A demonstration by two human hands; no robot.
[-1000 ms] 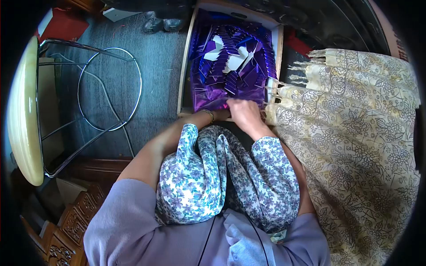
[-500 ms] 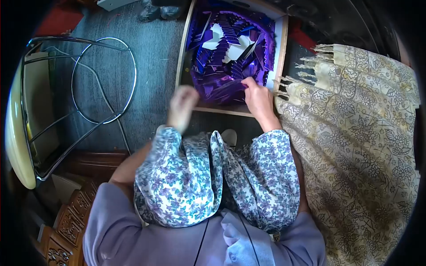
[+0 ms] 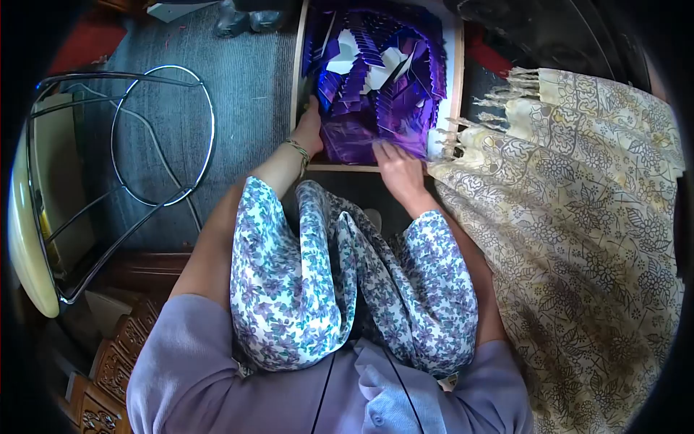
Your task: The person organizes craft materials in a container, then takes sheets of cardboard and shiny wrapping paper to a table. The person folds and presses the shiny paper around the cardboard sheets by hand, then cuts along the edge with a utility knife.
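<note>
A shallow wooden box (image 3: 457, 79) stands in front of me, lined with shiny purple film (image 3: 350, 141) and filled with purple strips and white pieces (image 3: 389, 69). My left hand (image 3: 309, 130) reaches over the box's near left corner, at the edge of the film, with its fingers stretched along the inner side. On the near part of the film, by the near rim, rests my right hand (image 3: 397, 168), fingers extended and close together, palm down. Neither hand visibly grips anything.
A metal-legged stool (image 3: 30, 239) lies at the left, its ring on the grey floor. Patterned fringed cloth (image 3: 578, 217) hangs at the right. Carved wood (image 3: 119, 354) is at lower left. Dark shoes (image 3: 246, 18) and red objects (image 3: 486, 54) are near the top.
My left hand has moved from outside the box to its left inner side. My right hand has lowered toward the near rim and let go of the raised film, which now lies flatter.
</note>
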